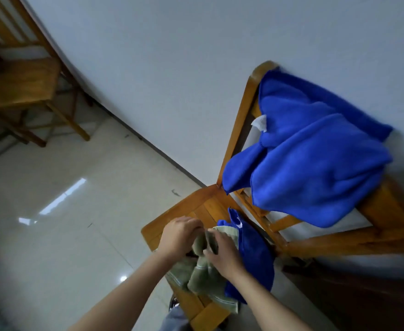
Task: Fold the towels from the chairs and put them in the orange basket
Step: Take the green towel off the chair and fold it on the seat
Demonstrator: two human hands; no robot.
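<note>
Both hands work a green towel [197, 275] bunched on the seat of the near chair [172, 219]. The left hand [178, 237] and the right hand [222, 255] each grip a fold of it with curled fingers. A blue towel [255, 256] lies beside it on the seat; a bigger blue towel [310, 161] drapes the chair back. A second chair [21, 84] stands far left.
</note>
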